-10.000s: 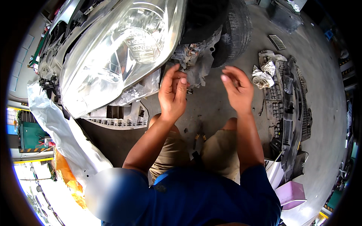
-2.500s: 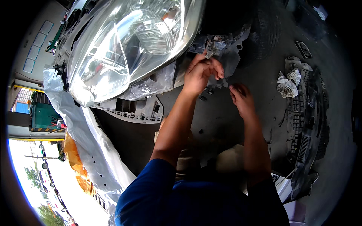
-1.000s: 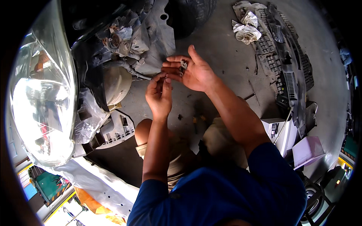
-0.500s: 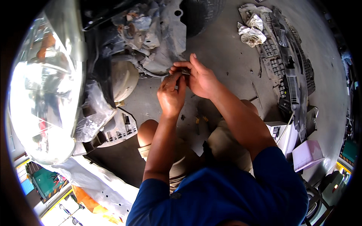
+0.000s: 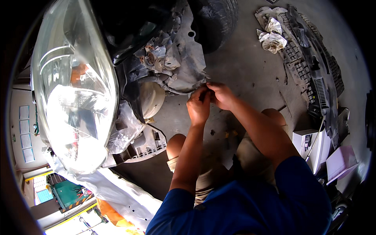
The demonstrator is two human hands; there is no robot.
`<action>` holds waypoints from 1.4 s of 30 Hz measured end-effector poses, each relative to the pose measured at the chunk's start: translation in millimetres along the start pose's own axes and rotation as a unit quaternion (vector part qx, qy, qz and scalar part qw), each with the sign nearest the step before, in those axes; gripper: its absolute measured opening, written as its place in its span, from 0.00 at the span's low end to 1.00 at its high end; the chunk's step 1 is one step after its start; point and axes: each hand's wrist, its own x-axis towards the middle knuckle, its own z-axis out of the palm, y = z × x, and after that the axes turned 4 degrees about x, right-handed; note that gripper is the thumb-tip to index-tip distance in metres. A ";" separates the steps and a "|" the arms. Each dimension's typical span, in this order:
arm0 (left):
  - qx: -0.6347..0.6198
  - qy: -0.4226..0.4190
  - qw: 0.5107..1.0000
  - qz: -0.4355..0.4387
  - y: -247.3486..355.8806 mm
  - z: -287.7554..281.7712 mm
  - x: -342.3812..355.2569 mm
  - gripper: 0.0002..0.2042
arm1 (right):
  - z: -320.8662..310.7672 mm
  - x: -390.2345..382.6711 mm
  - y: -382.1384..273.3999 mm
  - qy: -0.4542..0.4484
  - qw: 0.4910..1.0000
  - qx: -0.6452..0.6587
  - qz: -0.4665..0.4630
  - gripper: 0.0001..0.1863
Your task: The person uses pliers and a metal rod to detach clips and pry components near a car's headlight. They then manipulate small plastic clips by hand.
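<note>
Close together in the middle of the view, both my hands are closed, fingertips almost meeting. My left hand (image 5: 198, 106) has its fingers curled and its thumb pressed inward; what it grips is hidden. Beside it, my right hand (image 5: 222, 96) pinches with thumb and fingers, on something too small to make out. Just above the fingertips is the lower edge of a dirty grey panel (image 5: 192, 62); whether my hands touch it I cannot tell. A corrugated hose (image 5: 150, 79) runs beside this panel, toward my hands. Below it sits a round, pale fog lamp (image 5: 152, 99).
A large clear headlight (image 5: 78, 105) fills the left side. A black tyre (image 5: 219, 27) is behind the panel. On the floor at right lie a long black grille part (image 5: 309, 66), crumpled plastic (image 5: 272, 37), a white box (image 5: 309, 147) and a lilac box (image 5: 341, 162). Yellow-handled tools (image 5: 231, 134) lie between my knees.
My view has shifted left, so the scene sits further right and lower. My right hand's fingers, spread around a small dark piece before, have closed in. Both hands are now nearer the panel's lower edge.
</note>
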 end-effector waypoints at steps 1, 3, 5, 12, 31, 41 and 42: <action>-0.009 -0.001 1.000 -0.011 -1.5 2.4 -0.3 0.08 | -1.5 1.0 0.2 0.027 1.000 -0.007 0.003 0.15; 0.009 -0.011 1.000 -0.026 -5.5 7.1 -1.4 0.09 | -3.5 1.3 2.4 0.074 0.990 -0.122 -0.025 0.16; 0.060 -0.018 0.998 -0.029 -11.0 11.3 -2.2 0.11 | -5.9 0.9 6.4 0.108 0.974 -0.198 -0.035 0.15; 0.046 -0.111 0.993 -0.018 -29.8 25.7 -10.9 0.22 | -48.9 17.6 11.9 0.064 0.964 -0.257 -0.005 0.09; 0.016 -0.254 0.967 0.010 -47.8 27.4 -23.7 0.20 | -138.2 21.9 104.6 0.112 0.655 -0.745 0.051 0.13; -0.103 -0.289 0.952 0.019 -2.0 17.8 -26.8 0.16 | -5.8 -113.6 -29.2 0.167 0.659 -0.734 0.017 0.18; -0.143 -0.314 0.938 0.006 11.8 21.9 -31.2 0.15 | 0.3 -141.9 -42.2 0.198 0.649 -0.735 0.016 0.19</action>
